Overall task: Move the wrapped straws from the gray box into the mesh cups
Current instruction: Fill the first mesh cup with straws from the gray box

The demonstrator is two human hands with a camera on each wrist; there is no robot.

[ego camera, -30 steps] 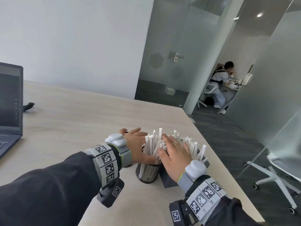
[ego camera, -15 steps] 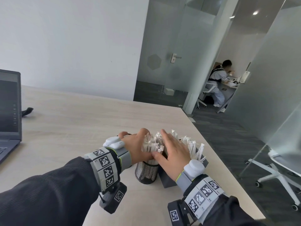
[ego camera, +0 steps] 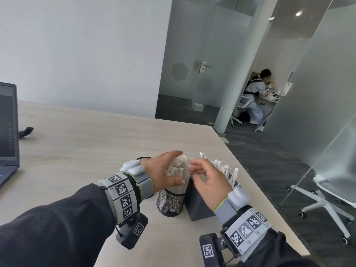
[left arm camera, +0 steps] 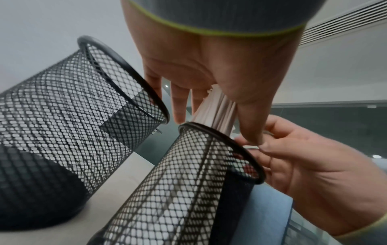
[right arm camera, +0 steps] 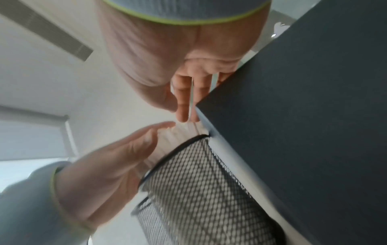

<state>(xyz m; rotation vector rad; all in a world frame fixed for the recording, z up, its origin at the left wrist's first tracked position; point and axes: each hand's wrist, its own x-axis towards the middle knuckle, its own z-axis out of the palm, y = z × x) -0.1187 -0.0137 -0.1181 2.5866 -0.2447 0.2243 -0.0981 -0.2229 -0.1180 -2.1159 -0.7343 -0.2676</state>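
Observation:
A black mesh cup (ego camera: 170,202) stands on the table, packed with upright wrapped straws (ego camera: 180,171). My left hand (ego camera: 165,170) wraps this bundle just above the rim, thumb on the near side and fingers on the far side. The left wrist view shows the straws (left arm camera: 215,109) between thumb and fingers. Against the cup's right side stands the gray box (ego camera: 200,207), with more wrapped straws (ego camera: 223,168) sticking out. My right hand (ego camera: 200,174) hovers over the box with fingers loosely bent, fingertips at the bundle, holding nothing. A second mesh cup (left arm camera: 73,116) behind my left hand looks empty.
A laptop (ego camera: 7,128) sits at the far left with a small black object (ego camera: 26,131) beside it. The table's right edge (ego camera: 256,182) runs close to the box. An office chair (ego camera: 331,189) stands on the floor at right. A person (ego camera: 256,93) sits in a far room.
My right hand was pressed flat against the straws; it has lifted off and its fingers have bent. My left hand has tightened round the bundle in the cup.

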